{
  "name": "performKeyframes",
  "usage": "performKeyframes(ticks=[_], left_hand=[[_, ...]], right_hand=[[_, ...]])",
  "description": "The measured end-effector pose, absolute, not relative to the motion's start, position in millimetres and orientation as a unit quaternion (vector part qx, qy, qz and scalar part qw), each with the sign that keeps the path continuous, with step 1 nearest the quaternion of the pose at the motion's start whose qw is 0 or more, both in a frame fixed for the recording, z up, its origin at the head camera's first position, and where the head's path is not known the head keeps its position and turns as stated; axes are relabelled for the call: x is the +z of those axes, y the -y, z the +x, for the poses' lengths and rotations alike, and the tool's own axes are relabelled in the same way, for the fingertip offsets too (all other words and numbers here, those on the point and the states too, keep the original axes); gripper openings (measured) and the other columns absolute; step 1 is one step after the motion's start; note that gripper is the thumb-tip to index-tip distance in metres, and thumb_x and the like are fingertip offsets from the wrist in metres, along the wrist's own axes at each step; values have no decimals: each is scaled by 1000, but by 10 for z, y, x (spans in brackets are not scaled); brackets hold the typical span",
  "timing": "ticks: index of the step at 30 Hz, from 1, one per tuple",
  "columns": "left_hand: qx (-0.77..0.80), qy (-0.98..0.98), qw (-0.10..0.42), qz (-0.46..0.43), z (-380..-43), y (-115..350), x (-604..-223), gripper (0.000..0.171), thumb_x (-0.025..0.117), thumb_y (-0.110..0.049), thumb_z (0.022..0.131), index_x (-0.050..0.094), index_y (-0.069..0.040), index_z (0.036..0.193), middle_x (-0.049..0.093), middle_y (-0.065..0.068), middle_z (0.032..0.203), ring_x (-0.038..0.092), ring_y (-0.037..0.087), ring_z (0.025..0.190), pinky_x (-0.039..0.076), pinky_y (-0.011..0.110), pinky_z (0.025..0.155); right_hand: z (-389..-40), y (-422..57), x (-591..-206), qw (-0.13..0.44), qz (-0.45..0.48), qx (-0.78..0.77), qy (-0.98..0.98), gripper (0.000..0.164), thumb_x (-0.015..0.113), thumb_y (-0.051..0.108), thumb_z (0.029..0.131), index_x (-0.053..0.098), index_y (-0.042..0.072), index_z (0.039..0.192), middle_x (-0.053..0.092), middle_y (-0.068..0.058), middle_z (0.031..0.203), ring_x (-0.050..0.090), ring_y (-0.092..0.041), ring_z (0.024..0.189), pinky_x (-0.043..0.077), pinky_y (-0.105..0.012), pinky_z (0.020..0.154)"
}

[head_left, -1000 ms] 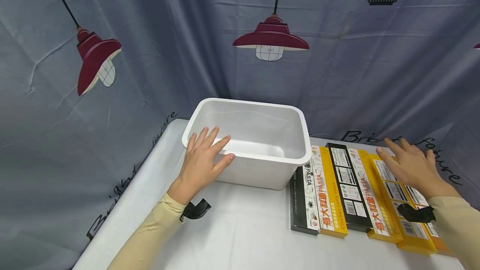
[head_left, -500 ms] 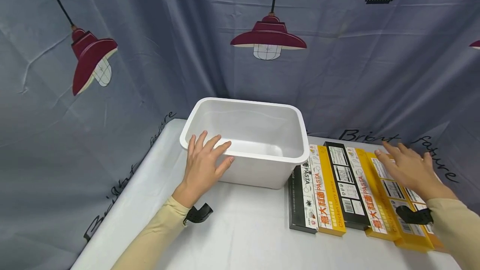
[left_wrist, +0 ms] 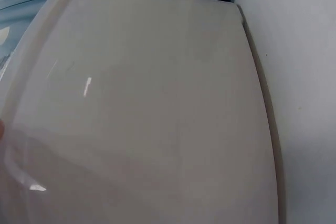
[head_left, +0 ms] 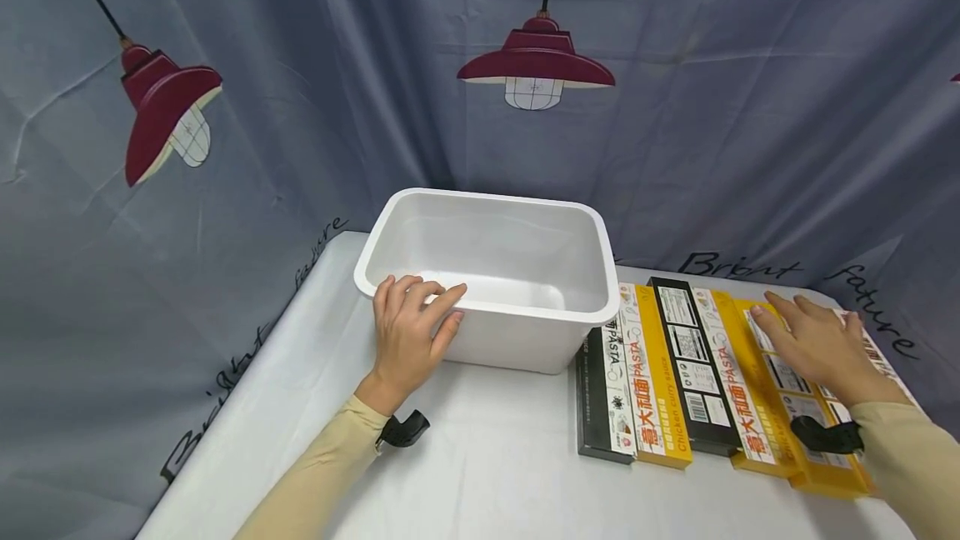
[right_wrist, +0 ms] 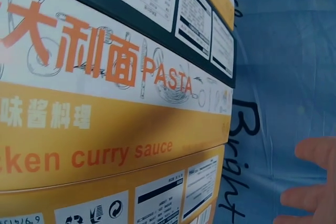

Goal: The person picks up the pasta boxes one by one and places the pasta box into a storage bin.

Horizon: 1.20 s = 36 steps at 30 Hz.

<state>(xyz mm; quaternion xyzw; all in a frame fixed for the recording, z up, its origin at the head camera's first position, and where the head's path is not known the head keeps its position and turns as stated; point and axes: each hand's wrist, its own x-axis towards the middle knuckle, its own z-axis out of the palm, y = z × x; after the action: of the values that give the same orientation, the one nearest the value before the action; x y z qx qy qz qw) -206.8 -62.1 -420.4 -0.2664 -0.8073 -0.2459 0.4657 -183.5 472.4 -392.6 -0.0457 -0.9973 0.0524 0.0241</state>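
A deep white plastic bin [head_left: 517,336] stands on the white table, its inside visible and holding nothing. My left hand [head_left: 405,340] is at the bin's near left rim, fingers bent over the edge and thumb on the outer side. The left wrist view is mostly filled by the bin's wall [left_wrist: 147,87]. My right hand [head_left: 821,348] is above the right-hand pasta boxes [head_left: 817,440], fingers extended and slightly spread, gripping nothing. In the right wrist view its fingers [right_wrist: 310,200] show beyond the ends of a yellow pasta box [right_wrist: 131,119].
Several long black and yellow pasta boxes [head_left: 667,382] lie side by side, right of the bin. The leftmost black box [head_left: 600,415] lies close against the bin's right end. A grey-blue curtain [head_left: 360,107] with printed lamps hangs behind the table.
My left hand's fingers have bent from nearly straight to curled over the bin's rim. The right hand has shifted slightly over the boxes. The head view has tilted a little; bin and boxes stay put.
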Motion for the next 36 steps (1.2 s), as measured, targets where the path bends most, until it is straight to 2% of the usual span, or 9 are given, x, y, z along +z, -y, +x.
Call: performKeyframes(ticks=[3, 9, 17, 23, 29, 33, 36], left_hand=[[-249, 788, 497, -265, -2118, 607, -4243, 40, 46, -43, 106, 77, -18, 110, 65, 7, 96, 54, 32, 103, 30, 61, 101], [-258, 763, 532, -262, -2158, 588, -4240, 37, 48, -40, 106, 78, -18, 105, 64, 8, 92, 53, 32, 100, 30, 59, 99], [-261, 754, 547, -255, -2146, 632, -4260, 34, 51, -38, 104, 78, -18, 103, 64, 7, 88, 52, 31, 93, 29, 56, 97], [-264, 754, 546, -253, -2129, 642, -4282, 32, 52, -37, 104, 78, -19, 104, 64, 7, 88, 52, 30, 92, 29, 55, 98], [-271, 749, 554, -242, -2099, 668, -4284, 29, 54, -35, 103, 78, -18, 102, 64, 7, 87, 51, 31, 91, 28, 56, 97], [-270, 750, 554, -238, -2075, 681, -4290, 31, 53, -37, 103, 78, -19, 102, 64, 7, 87, 51, 30, 90, 28, 57, 96], [-267, 753, 551, -239, -2061, 686, -4297, 31, 53, -38, 103, 78, -19, 103, 64, 7, 88, 51, 30, 90, 28, 56, 96]], right_hand=[[-1838, -4731, -3931, 25, -43, 47, 998, 81, 23, 60, 105, 33, -6, 152, 34, -50, 142, 30, -67, 130, 4, -84, 107], [-1827, -4759, -3909, 31, -36, 62, 997, 79, 23, 57, 106, 32, -6, 153, 33, -48, 143, 28, -65, 133, 2, -85, 107], [-1780, -4851, -3927, 27, -41, 73, 996, 78, 23, 56, 106, 26, -3, 156, 30, -46, 149, 24, -69, 135, 1, -86, 105], [-1675, -4994, -3972, 26, -64, 83, 994, 80, 22, 55, 106, 23, -9, 155, 30, -46, 148, 24, -68, 135, 3, -86, 103], [-1563, -5191, -4018, 14, -107, 96, 989, 84, 17, 58, 106, 15, -10, 155, 20, -46, 152, 16, -67, 141, 1, -85, 106], [-1394, -5342, -4128, 3, -171, 104, 980, 89, 17, 61, 104, 12, -12, 153, 17, -47, 151, 17, -67, 138, 4, -83, 109], [-1212, -5454, -4230, -5, -225, 125, 966, 88, 15, 60, 104, 5, -13, 153, 11, -48, 152, 16, -66, 140, 10, -79, 113]])
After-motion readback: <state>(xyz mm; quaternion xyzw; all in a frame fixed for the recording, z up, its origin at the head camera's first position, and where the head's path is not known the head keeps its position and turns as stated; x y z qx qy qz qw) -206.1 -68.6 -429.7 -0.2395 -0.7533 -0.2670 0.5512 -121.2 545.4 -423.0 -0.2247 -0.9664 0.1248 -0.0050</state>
